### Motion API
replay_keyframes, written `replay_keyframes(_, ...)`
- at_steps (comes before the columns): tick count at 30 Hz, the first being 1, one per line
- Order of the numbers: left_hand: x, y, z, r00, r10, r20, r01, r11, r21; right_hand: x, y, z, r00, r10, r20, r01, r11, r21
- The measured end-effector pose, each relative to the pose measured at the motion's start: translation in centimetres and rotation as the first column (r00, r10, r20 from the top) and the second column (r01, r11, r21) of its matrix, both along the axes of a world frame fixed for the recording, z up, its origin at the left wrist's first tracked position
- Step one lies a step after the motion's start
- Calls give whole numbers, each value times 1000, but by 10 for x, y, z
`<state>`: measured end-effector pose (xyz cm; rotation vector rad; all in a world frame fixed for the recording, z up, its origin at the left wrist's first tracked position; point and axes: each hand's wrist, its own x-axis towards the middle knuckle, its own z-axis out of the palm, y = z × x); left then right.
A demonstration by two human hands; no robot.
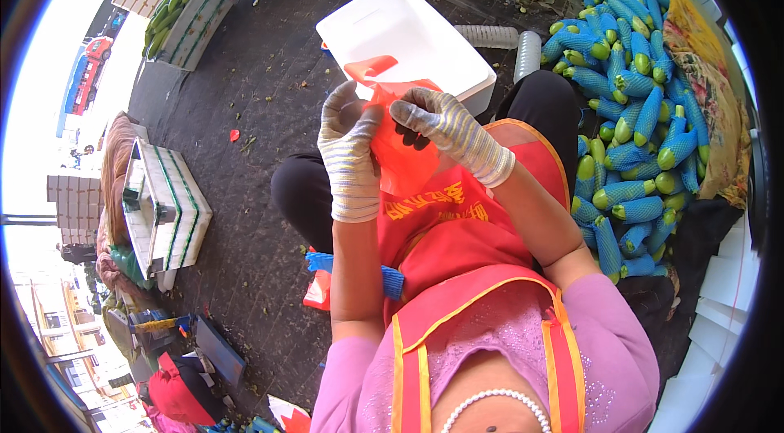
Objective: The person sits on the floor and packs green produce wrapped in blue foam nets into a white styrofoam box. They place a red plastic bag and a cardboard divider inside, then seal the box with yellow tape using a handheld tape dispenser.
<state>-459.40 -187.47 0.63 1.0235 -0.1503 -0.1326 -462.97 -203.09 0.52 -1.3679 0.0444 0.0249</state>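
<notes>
My left hand [347, 147], in a striped grey-stained glove, is closed on a thin red-orange plastic bag [400, 167] in front of my lap. My right hand [441, 127], gloved alike, pinches the bag's upper part, fingers curled. A white foam box [384, 24] lies just beyond both hands, behind the bag. At my right is a large pile of green zucchini-like vegetables in blue mesh sleeves [637, 155]. A bundle of blue mesh [390, 282] lies by my left forearm.
Clear corrugated tubes [482, 37] lie beside the box on the dark floor [237, 188]. A taped foam crate [175, 212] stands at left, other crates with long green vegetables [184, 33] at upper left. Dark panels [220, 351] lie lower left; white foam pieces [714, 310] line the right edge.
</notes>
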Motion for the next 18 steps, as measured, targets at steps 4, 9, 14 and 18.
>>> replay_keyframes(4, -8, -2, -7, 989, -147, -27, 146, 989, -38, 6, 8, -17, 990, -29, 135, 19, 997, 72)
replay_keyframes(9, -21, 10, 9, 981, -155, -120, 161, 986, 41, 1, -9, -21, 984, -85, 159, 60, 985, 160)
replay_keyframes(14, -21, 9, -16, 997, -69, -47, 75, 986, 150, -5, 2, -17, 986, -118, 119, 107, 989, 98)
replay_keyframes(18, -27, -1, -13, 987, -97, 131, 30, 898, 438, -11, 8, -11, 967, -144, 212, 190, 958, -215)
